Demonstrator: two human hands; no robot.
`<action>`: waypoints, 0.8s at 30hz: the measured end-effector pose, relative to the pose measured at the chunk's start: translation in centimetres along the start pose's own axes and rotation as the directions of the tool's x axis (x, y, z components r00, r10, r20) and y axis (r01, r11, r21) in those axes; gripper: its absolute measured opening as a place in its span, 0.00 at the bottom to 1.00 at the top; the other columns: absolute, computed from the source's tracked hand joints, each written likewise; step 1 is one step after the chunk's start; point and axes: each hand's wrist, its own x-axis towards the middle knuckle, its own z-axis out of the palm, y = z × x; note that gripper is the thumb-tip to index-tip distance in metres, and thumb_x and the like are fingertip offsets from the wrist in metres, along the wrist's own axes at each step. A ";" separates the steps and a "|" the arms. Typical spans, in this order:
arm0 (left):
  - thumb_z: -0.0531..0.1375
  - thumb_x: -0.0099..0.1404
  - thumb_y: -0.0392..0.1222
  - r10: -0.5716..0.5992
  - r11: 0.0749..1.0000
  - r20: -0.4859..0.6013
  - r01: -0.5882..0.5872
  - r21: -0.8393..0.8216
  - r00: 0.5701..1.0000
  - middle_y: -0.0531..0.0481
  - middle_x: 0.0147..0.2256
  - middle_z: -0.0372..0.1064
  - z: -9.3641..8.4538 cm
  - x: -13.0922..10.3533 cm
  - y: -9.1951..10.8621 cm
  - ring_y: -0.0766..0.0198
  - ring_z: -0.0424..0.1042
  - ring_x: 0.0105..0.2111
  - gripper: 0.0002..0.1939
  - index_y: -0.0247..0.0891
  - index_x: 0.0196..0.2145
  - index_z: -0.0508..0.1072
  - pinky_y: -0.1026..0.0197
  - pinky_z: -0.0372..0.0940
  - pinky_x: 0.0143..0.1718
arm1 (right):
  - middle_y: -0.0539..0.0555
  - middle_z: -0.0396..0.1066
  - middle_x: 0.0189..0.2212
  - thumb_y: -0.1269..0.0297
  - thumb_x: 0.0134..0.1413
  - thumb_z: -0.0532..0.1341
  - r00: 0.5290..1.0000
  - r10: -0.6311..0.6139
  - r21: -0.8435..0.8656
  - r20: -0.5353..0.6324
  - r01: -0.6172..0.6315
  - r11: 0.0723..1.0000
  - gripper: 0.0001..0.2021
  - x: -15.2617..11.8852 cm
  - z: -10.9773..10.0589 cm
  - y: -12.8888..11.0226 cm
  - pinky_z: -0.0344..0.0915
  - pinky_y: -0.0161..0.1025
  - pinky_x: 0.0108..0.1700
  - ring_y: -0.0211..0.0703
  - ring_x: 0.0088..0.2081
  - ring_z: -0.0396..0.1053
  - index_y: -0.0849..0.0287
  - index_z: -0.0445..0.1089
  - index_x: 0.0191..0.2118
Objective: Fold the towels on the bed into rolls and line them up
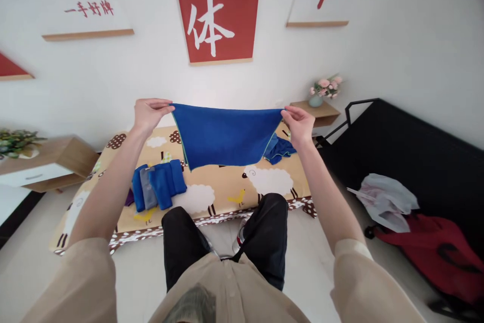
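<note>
Blue cloth [227,136] — pinched by left fingers [161,102], right fingers [296,110], hanging between

Blue cloth [227,136]: plain, deep blue, thin green edging down both sides
Spread: opened wide, hanging as 1 broad panel, narrower towards the bottom
Top edge: nearly straight, 1 corner pinched in the left hand [148,114], 1 in the right hand [300,122]
Bottom edge: loose, slightly wavy, left corner lowest
Place: held up over the patterned bedding [227,181]
</note>
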 end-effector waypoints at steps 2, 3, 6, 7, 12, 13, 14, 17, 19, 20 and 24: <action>0.75 0.48 0.45 -0.028 0.999 -0.005 0.028 -0.031 1.000 0.43 0.36 0.81 -0.1 -0.7 0.3 0.49 0.80 0.42 0.16 0.37 0.35 0.84 0.51 0.76 0.48 | 0.59 0.81 0.37 0.51 0.47 0.76 1.000 -0.010 -0.005 -0.006 0.010 1.000 0.22 0.1 -0.3 -0.3 0.77 0.49 0.51 0.48 0.41 0.80 0.62 0.79 0.42; 0.75 0.49 0.44 -0.046 0.998 -0.006 0.045 -0.050 0.999 0.43 0.36 0.81 -0.1 -1.1 0.4 0.50 0.80 0.42 0.15 0.37 0.35 0.83 0.52 0.76 0.48 | 0.59 0.81 0.38 0.50 0.48 0.76 0.999 -0.033 -0.017 -0.009 0.033 0.999 0.21 0.0 -0.5 -0.5 0.77 0.49 0.51 0.48 0.42 0.80 0.62 0.79 0.41; 0.75 0.50 0.43 -0.146 0.980 0.030 0.149 -0.130 0.989 0.44 0.35 0.80 0.0 -1.8 0.3 0.54 0.79 0.39 0.13 0.37 0.34 0.82 0.54 0.76 0.45 | 0.59 0.81 0.37 0.48 0.48 0.75 0.996 -0.094 -0.071 0.003 0.094 0.993 0.21 -0.6 -0.9 -1.2 0.78 0.47 0.48 0.48 0.40 0.80 0.61 0.79 0.39; 0.76 0.50 0.42 -0.201 0.966 0.057 0.208 -0.157 0.978 0.45 0.34 0.80 0.1 -1.9 0.1 0.57 0.78 0.37 0.14 0.36 0.34 0.82 0.55 0.76 0.43 | 0.59 0.81 0.36 0.47 0.48 0.75 0.995 -0.100 -0.088 0.001 0.099 0.991 0.22 -0.8 -1.0 -1.4 0.78 0.47 0.46 0.48 0.39 0.80 0.61 0.79 0.39; 0.78 0.47 0.36 -0.459 0.857 0.137 0.478 -0.195 0.878 0.46 0.30 0.77 0.9 -2.2 -1.1 0.70 0.71 0.26 0.16 0.31 0.33 0.80 0.65 0.71 0.33 | 0.60 0.81 0.35 0.45 0.46 0.76 0.999 -0.037 -0.135 -0.018 0.034 0.990 0.24 -1.4 -1.4 -1.8 0.78 0.46 0.40 0.52 0.38 0.80 0.62 0.79 0.39; 0.78 0.46 0.35 -0.478 0.847 0.136 0.496 -0.190 0.868 0.46 0.30 0.77 1.1 -2.2 -1.4 0.71 0.70 0.25 0.16 0.31 0.32 0.80 0.66 0.70 0.32 | 0.60 0.81 0.35 0.45 0.46 0.76 1.000 -0.020 -0.142 -0.014 0.018 0.990 0.24 -1.5 -1.5 -1.7 0.78 0.46 0.40 0.52 0.38 0.80 0.62 0.79 0.39; 0.78 0.46 0.35 -0.487 0.843 0.136 0.505 -0.183 0.863 0.46 0.30 0.77 1.2 -2.3 -1.8 0.71 0.70 0.25 0.16 0.31 0.32 0.80 0.67 0.70 0.31 | 0.60 0.81 0.35 0.46 0.45 0.76 1.000 -0.002 -0.146 -0.007 0.001 0.989 0.24 -1.5 -1.6 -1.6 0.78 0.46 0.41 0.52 0.39 0.80 0.62 0.79 0.38; 0.79 0.45 0.36 -0.483 0.856 0.147 0.501 -0.126 0.863 0.46 0.30 0.77 1.6 -2.3 -3.0 0.69 0.71 0.26 0.15 0.32 0.30 0.80 0.67 0.70 0.30 | 0.59 0.82 0.35 0.47 0.41 0.78 0.997 0.069 -0.133 0.026 -0.065 0.989 0.23 -1.8 -1.8 -1.3 0.78 0.46 0.43 0.51 0.40 0.80 0.61 0.80 0.37; 0.79 0.45 0.38 -0.471 0.875 0.158 0.483 -0.044 0.868 0.46 0.28 0.77 1.7 -2.3 -3.8 0.66 0.72 0.26 0.16 0.32 0.30 0.81 0.65 0.70 0.30 | 0.58 0.82 0.35 0.48 0.37 0.80 0.989 0.137 -0.123 0.052 -0.130 0.984 0.24 -2.2 -2.0 -1.0 0.78 0.44 0.42 0.49 0.38 0.80 0.61 0.80 0.37; 0.79 0.46 0.39 -0.470 0.879 0.166 0.476 0.003 0.867 0.46 0.27 0.76 1.7 -2.3 -4.2 0.65 0.73 0.27 0.16 0.33 0.30 0.81 0.64 0.71 0.30 | 0.57 0.82 0.34 0.48 0.35 0.80 0.982 0.178 -0.126 0.066 -0.169 0.978 0.25 -2.5 -2.2 -0.8 0.77 0.42 0.39 0.47 0.36 0.80 0.61 0.81 0.36; 0.79 0.47 0.40 -0.538 0.839 0.245 0.540 0.063 0.807 0.43 0.30 0.78 1.1 -3.2 -6.0 0.60 0.78 0.31 0.16 0.32 0.32 0.82 0.60 0.76 0.37 | 0.55 0.80 0.29 0.50 0.28 0.83 0.919 0.377 -0.145 0.114 -0.360 0.922 0.28 -4.2 -3.0 -0.2 0.72 0.32 0.27 0.39 0.27 0.76 0.62 0.81 0.36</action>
